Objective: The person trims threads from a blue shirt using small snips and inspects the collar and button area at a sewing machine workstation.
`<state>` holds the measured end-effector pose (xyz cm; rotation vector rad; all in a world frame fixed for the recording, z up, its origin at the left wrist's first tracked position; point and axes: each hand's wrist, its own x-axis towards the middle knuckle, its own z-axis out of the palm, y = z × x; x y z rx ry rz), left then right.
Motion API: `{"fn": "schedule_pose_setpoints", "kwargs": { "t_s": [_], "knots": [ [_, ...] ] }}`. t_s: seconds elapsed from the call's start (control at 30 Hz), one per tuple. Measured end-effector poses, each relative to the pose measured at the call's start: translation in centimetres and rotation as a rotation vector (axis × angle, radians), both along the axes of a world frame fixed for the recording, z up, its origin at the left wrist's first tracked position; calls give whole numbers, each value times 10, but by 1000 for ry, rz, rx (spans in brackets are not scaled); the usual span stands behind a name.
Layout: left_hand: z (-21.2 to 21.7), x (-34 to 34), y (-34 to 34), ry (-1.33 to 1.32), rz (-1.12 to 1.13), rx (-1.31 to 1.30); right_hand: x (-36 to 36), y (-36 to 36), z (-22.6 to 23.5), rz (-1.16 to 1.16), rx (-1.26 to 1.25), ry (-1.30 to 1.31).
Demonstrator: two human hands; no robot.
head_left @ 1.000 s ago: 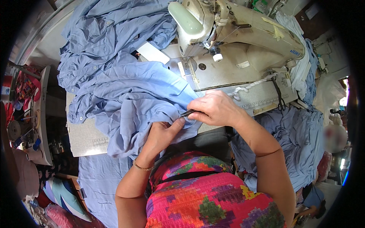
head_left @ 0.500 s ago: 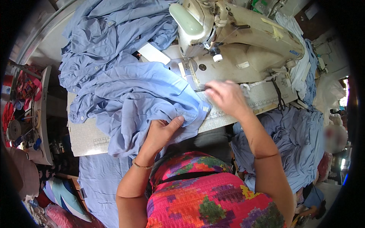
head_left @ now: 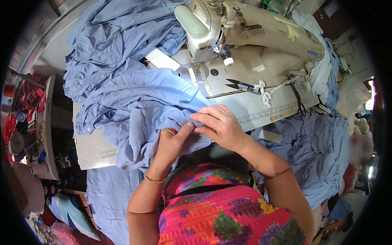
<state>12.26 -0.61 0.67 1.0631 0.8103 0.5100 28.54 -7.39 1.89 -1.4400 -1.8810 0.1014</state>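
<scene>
A light blue shirt (head_left: 143, 94) lies bunched over the front of the sewing table. My left hand (head_left: 173, 142) is closed on its near edge, thumb pressing on the cloth. Beside it, my right hand (head_left: 220, 125) pinches the same edge, fingertips almost meeting the left thumb. The hands hide the bit of cloth between them. Past my right hand, a pair of thread snips (head_left: 243, 86) rests on the machine bed, next to a knotted white cord (head_left: 266, 96). The sewing machine (head_left: 261, 30) stands behind, its needle area beyond the shirt.
More blue garments (head_left: 118, 32) are heaped at the back left. Another blue pile (head_left: 302, 151) hangs at the right, a white card (head_left: 270, 136) on it. Black scissors (head_left: 300, 104) lie by the table's right edge. A shelf of spools and tools (head_left: 47, 126) stands far left.
My right hand has moved left and nearer from the machine bed onto the shirt edge. The snips and knotted cord now show on the bed. My left hand stays on the shirt.
</scene>
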Motion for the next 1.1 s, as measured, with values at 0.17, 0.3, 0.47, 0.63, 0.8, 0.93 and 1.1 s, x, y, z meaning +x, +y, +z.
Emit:
{"fn": "schedule_pose_setpoints", "kwargs": {
  "t_s": [0.17, 0.3, 0.47, 0.63, 0.8, 0.93, 1.1],
  "knots": [
    [-21, 0, -2, 1, 38, 102, 5, 1, 2, 6, 109, -184],
    [-8, 2, -2, -80, 47, 27, 13, 1, 2, -25, 130, -317],
    [-9, 1, -2, -101, 47, 38, 12, 2, 3, 56, 50, -77],
    [-1, 4, -1, -81, 58, -6, 9, 3, -4, 269, -222, 508],
    [-27, 2, 1, -234, 99, 86, 6, 6, -3, 299, -152, 91],
    [-16, 3, 1, -336, 299, -30, 59, 5, -5, -136, -172, -326],
    [-18, 2, 0, -300, 267, -28, 58, -9, -5, -85, -271, 290]
  ]
}}
